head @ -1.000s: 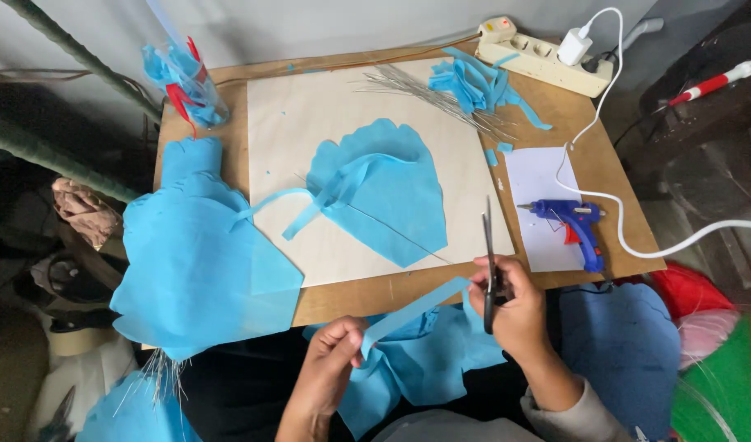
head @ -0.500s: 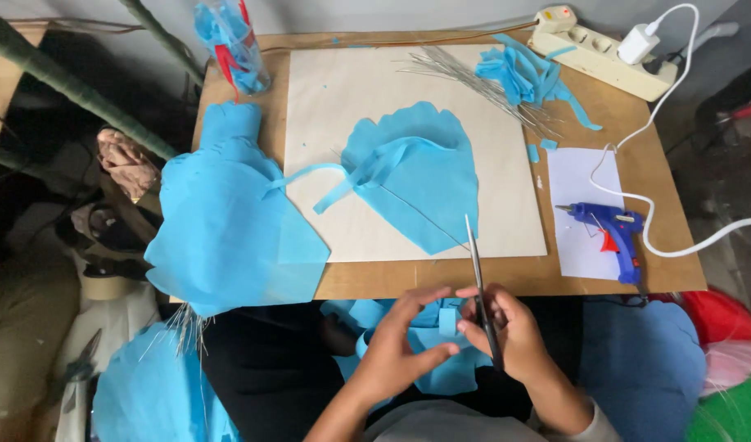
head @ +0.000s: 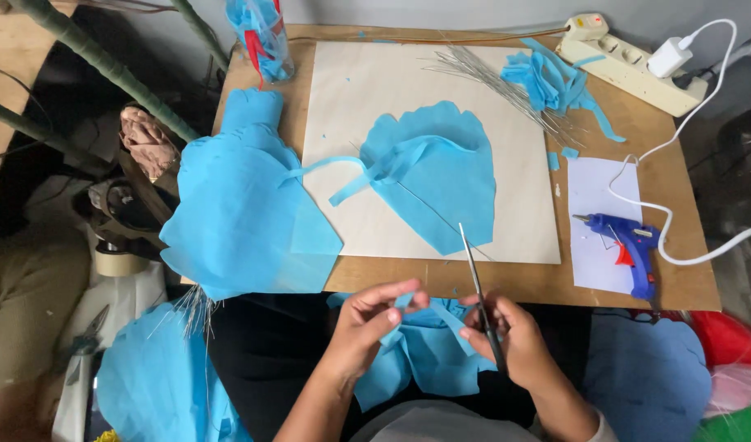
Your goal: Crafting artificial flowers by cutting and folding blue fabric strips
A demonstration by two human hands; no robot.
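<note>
Big wooden table (head: 678, 270) up top with a cream board (head: 342, 98) on it, and a scalloped blue fabric petal (head: 441, 184) lying on that. A bigger stack of blue petals (head: 236, 213) hangs off the table's left edge. Blue glue gun (head: 625, 245) sits on white paper at right. Down at the lap, left hand (head: 367, 327) pinches a blue fabric strip (head: 408, 311) between its fingertips, and right hand (head: 514, 340) is closed around scissors (head: 478, 286), blades pointing up at the table.
</note>
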